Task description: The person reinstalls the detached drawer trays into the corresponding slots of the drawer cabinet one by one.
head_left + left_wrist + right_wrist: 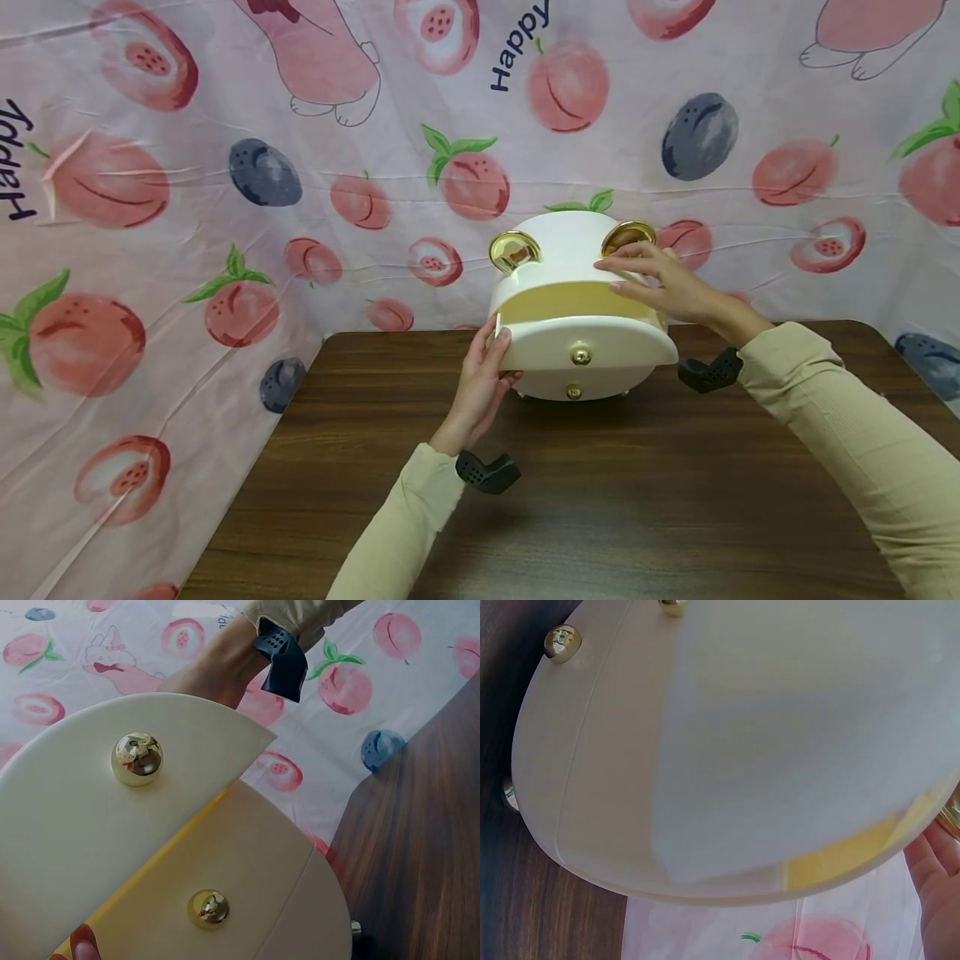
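A white, rounded storage box (566,237) with two gold ears (514,250) stands at the table's back. Its upper drawer (540,346) is pulled out, showing a yellow inside and a gold knob (581,355). My left hand (476,396) grips the left end of the drawer front, thumb on its face. Fingertips (84,946) show at the drawer's lower edge in the left wrist view. My right hand (663,282) rests on the box's upper right beside the right ear, fingers mostly straight. In the right wrist view, that hand (939,889) is partly cut off.
Below the open drawer is a closed lower section with its own gold knob (573,392). The box stands on a dark wooden table (615,508), close to a fruit-patterned cloth (360,275) behind it. Black camera mounts (487,472) stick out from both wrists.
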Demonstrator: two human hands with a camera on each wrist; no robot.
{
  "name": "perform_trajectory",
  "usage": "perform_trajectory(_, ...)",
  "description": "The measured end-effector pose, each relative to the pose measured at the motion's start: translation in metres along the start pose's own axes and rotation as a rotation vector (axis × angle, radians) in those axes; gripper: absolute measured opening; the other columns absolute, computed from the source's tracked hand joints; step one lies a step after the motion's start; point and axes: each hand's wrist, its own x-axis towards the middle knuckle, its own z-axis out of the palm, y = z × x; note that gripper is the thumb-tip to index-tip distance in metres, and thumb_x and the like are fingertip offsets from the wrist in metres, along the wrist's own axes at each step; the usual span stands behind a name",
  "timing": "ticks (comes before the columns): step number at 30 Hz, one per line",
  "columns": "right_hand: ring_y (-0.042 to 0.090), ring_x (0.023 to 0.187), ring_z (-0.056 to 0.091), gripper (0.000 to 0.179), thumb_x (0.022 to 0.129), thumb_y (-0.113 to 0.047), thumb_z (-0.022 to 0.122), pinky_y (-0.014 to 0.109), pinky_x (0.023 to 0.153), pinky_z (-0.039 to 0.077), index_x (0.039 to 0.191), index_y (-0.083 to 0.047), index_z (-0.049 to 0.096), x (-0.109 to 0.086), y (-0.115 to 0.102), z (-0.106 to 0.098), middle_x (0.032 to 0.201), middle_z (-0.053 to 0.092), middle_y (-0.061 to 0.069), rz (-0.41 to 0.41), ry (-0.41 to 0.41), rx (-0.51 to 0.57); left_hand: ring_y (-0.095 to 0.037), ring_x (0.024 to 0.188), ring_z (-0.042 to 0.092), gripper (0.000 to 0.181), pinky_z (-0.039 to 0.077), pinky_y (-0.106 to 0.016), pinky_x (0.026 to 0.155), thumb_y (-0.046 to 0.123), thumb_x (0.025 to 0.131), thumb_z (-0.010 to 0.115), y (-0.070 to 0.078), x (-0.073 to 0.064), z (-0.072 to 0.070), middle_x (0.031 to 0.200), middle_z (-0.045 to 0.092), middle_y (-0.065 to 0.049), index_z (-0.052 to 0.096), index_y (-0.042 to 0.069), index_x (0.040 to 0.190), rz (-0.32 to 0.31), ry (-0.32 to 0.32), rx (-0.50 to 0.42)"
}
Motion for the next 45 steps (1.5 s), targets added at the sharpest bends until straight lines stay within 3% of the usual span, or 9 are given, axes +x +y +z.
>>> perform_trajectory(5, 0.028, 0.109, 0.034, 0.036, 0.089, -0.015, 0.054, 0.046, 0.081, 0.026, 0.123, -0.005, 0.053, 0.001, -0.001, -0.001, 0.121, 0.041, 0.015, -0.005, -0.002, 0.011, -0.015, 0.079, 0.044, 0.048, 0.038, -0.024, 0.067, 0.023, 0.093, 0.042, -0.001, 0.001, 0.002, 0.106, 0.041, -0.007, 0.028, 0.011, 0.138, 0.021, 0.022, -0.015)
perform_trajectory(14, 0.028, 0.110, 0.034, 0.035, 0.088, -0.011, 0.054, 0.047, 0.082, 0.023, 0.123, -0.004, 0.053, 0.001, -0.001, -0.002, 0.121, 0.041, 0.016, -0.016, -0.003, 0.002, -0.013, 0.077, 0.046, 0.046, 0.038, -0.024, 0.064, 0.022, 0.092, 0.044, -0.005, 0.001, 0.011, 0.101, 0.045, -0.005, 0.031, 0.011, 0.135, 0.045, 0.084, -0.081)
perform_trajectory(27, 0.029, 0.112, 0.032, 0.036, 0.088, -0.011, 0.055, 0.049, 0.083, 0.021, 0.123, -0.005, 0.053, 0.001, -0.002, -0.004, 0.122, 0.040, 0.015, -0.002, -0.009, 0.006, -0.013, 0.079, 0.048, 0.046, 0.038, -0.027, 0.068, 0.024, 0.092, 0.045, -0.008, 0.003, 0.018, 0.104, 0.046, -0.007, 0.030, 0.008, 0.134, 0.080, 0.119, -0.092)
perform_trajectory(45, 0.031, 0.111, 0.032, 0.036, 0.087, -0.010, 0.055, 0.050, 0.083, 0.020, 0.123, -0.004, 0.053, 0.001, -0.001, -0.002, 0.122, 0.040, 0.016, -0.015, -0.002, -0.011, -0.012, 0.076, 0.048, 0.048, 0.042, -0.022, 0.063, 0.030, 0.091, 0.049, -0.010, 0.006, 0.018, 0.105, 0.042, -0.009, 0.033, 0.008, 0.131, 0.054, 0.177, -0.082)
